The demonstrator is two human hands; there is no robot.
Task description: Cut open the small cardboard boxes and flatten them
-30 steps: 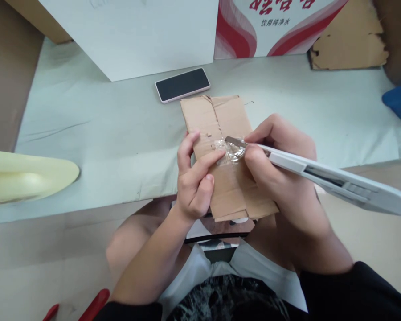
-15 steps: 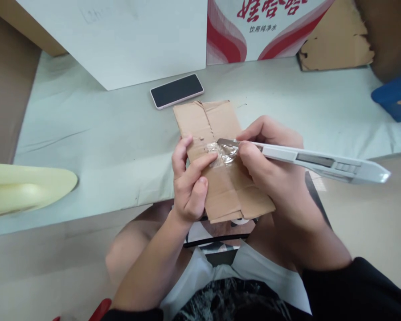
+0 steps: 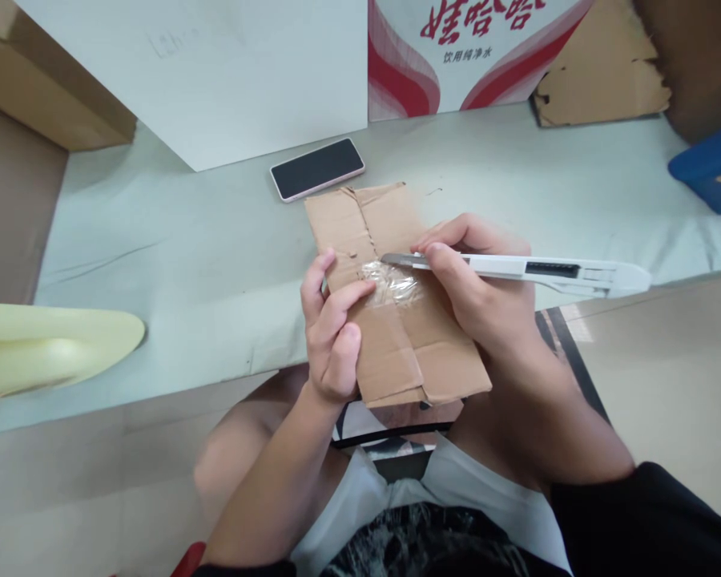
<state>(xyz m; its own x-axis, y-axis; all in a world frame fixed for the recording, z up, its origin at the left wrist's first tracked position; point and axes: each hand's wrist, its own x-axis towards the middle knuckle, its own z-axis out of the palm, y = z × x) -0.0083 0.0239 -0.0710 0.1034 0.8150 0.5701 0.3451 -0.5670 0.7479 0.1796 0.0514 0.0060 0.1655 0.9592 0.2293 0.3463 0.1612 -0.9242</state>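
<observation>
While left grip (image 3: pixel 332 336) holds one carton (image 3: pixel 393 349), right grip (image 3: pixel 489 304), one cutter (image 3: pixel 513 268).

An indoor setting is being shown, whether of a home or an office not being made clear.
A pale green-topped table (image 3: pixel 216 272) is being lined along its back by a white panel (image 3: pixel 264 80), a drinking-water carton (image 3: pixel 469 76) with red printing and torn brown cardboard (image 3: pixel 606 88); a phone (image 3: pixel 317 169) is being seen before them, a pale, smooth floor (image 3: pixel 673 361) below.
</observation>
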